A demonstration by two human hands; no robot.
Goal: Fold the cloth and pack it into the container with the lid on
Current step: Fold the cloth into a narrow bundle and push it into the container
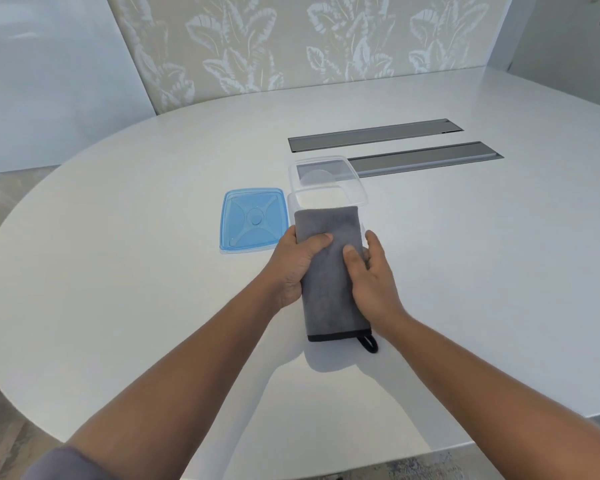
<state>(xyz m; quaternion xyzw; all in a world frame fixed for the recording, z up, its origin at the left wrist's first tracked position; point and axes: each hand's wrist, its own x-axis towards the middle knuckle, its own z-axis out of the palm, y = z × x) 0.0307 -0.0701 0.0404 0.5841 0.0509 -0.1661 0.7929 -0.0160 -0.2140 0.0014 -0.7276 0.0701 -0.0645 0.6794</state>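
Two hands hold the grey cloth [329, 271] above the white table [118, 271], one on each long edge. Nearest, its dark hem and hanging loop point toward the person. The left hand [297, 268] grips the left edge, thumb curled over the top; the right hand [373, 278] pinches the right edge, thumb on top and fingers wrapped under. The cloth is already a narrow folded strip, so folding looks largely done, though another fold may be needed to fit. Its far end overlaps the near rim of the clear container [326, 188], which is open with no cloth inside. Packing and closing remain: the blue lid [253, 220] lies flat just left of the container.
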